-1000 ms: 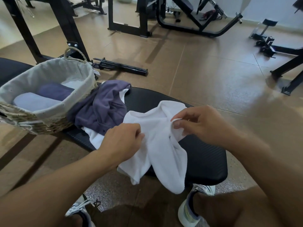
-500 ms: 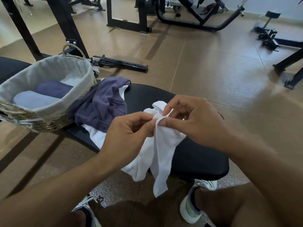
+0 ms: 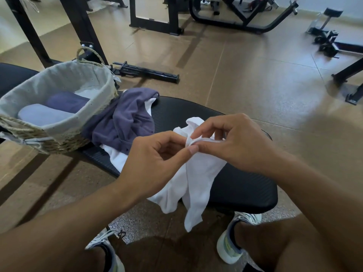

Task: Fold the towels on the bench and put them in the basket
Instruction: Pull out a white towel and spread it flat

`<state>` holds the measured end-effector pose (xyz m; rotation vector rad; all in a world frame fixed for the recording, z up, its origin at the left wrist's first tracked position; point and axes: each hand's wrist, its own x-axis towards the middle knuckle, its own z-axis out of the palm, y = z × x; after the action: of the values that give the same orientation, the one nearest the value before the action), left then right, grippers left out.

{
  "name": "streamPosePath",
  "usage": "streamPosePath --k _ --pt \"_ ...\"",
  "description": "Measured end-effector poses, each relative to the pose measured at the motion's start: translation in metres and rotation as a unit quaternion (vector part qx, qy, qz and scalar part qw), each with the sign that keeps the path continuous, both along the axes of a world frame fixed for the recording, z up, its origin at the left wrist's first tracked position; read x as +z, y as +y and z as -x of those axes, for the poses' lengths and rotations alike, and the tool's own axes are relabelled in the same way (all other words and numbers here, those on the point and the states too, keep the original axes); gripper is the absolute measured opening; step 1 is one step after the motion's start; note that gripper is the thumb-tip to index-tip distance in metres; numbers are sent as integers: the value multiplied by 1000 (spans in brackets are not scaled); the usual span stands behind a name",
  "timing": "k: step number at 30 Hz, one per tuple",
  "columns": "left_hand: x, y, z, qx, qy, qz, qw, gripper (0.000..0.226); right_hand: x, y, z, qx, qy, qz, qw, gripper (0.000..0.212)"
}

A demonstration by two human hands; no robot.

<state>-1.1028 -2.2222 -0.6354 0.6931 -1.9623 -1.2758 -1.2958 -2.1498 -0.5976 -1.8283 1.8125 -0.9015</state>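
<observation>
Both hands meet above the bench point(image 3: 245, 185): my left hand point(image 3: 151, 163) and right hand point(image 3: 241, 146) pinch one edge of the white towel point(image 3: 198, 183), I judge to find its corners. It hangs unfolded; the basket point(image 3: 64, 134) stands well apart, leftward.

A crumpled purple towel point(image 3: 125, 122) is lying against the basket point(image 3: 64, 134), blocking the low way in from the bench point(image 3: 241, 185). The basket's open top is offering room above two folded towels point(image 3: 57, 108).
</observation>
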Motion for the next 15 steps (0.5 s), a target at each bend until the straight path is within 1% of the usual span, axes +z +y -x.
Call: streamPosePath --k 4,7,11,15 --pt "-2 -1 -2 7 -7 25 1000 14 -1 -1 -2 7 -17 1 1000 15" --pt "-2 -2 -3 11 -14 39 999 14 -1 -1 -2 4 -26 2 1000 8" --pt "-3 -1 -2 0 -28 49 998 15 -1 0 -3 13 -18 -1 1000 11" --pt "-3 0 -1 -7 -33 55 998 17 -2 1 -2 19 -28 7 999 14"
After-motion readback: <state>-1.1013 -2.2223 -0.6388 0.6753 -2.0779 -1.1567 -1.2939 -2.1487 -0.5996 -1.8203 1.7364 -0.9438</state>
